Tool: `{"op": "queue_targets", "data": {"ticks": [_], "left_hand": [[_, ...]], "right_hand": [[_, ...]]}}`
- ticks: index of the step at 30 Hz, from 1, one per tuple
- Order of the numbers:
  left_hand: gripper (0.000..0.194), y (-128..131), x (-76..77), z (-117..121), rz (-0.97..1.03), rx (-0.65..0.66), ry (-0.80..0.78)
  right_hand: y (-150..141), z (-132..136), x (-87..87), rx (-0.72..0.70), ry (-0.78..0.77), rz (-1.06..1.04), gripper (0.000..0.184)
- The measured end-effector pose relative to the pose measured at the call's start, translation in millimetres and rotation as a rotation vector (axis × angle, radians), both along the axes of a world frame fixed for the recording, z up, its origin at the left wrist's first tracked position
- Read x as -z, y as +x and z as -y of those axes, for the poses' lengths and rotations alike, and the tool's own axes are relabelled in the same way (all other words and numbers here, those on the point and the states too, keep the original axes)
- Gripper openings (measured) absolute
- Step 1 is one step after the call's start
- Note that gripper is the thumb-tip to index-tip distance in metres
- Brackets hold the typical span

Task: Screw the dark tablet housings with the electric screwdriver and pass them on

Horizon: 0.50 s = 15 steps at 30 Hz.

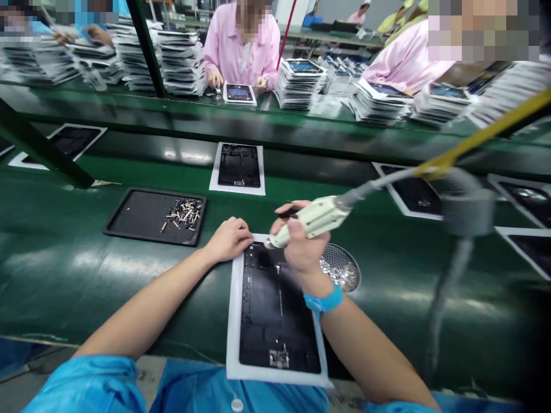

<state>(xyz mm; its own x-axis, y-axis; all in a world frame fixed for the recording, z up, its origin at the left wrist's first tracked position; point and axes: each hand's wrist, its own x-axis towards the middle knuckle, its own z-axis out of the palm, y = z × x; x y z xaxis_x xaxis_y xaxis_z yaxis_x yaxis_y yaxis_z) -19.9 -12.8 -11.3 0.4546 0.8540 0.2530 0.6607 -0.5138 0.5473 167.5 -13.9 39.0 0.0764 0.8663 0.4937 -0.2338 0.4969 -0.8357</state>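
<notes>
An opened tablet (262, 304) with dark internals lies on a white sheet (235, 321) at the near edge of the green bench. At its upper left corner rests my left hand (231, 240), fingers bunched together; what they pinch, if anything, is hidden. My right hand (303, 246) is wrapped round a pale electric screwdriver (325, 217), tilted with its tip at the tablet's top edge. Whether the tip touches a screw cannot be made out. A blue strap (325, 299) circles my right wrist. Partly behind that hand sits a round metal dish (340, 268) of small screws.
A black tray (142, 215) with loose small metal parts lies at left. Another tablet (239, 166) lies beyond, with more along the line. The screwdriver's cable (379, 182) runs up right past a yellow strap (486, 135). A person in pink (243, 46) works opposite among stacks (181, 63).
</notes>
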Motion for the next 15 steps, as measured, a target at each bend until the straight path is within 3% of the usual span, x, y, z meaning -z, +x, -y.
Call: {"op": "queue_targets", "data": {"ticks": [4, 7, 11, 15], "left_hand": [[0.018, -8.0, -2.5, -0.7, -0.012, 0.06, -0.01], [0.016, -3.2, -6.5, -3.3, -0.062, -0.019, 0.0], [0.026, 16.7, -14.3, -10.6, -0.256, -0.137, -0.078], [0.032, 29.1, -18.7, -29.1, -0.275, 0.048, -0.169]], "right_hand": [[59.9, 1.6, -10.8, 0.215, 0.074, 0.041, 0.03], [94.5, 4.2, -3.4, 0.345, 0.076, 0.066, 0.033], [108.5, 4.5, 11.7, 0.401, 0.025, 0.068, 0.032], [103.9, 0.0, 16.5, 0.385, -0.008, 0.046, 0.032]]}}
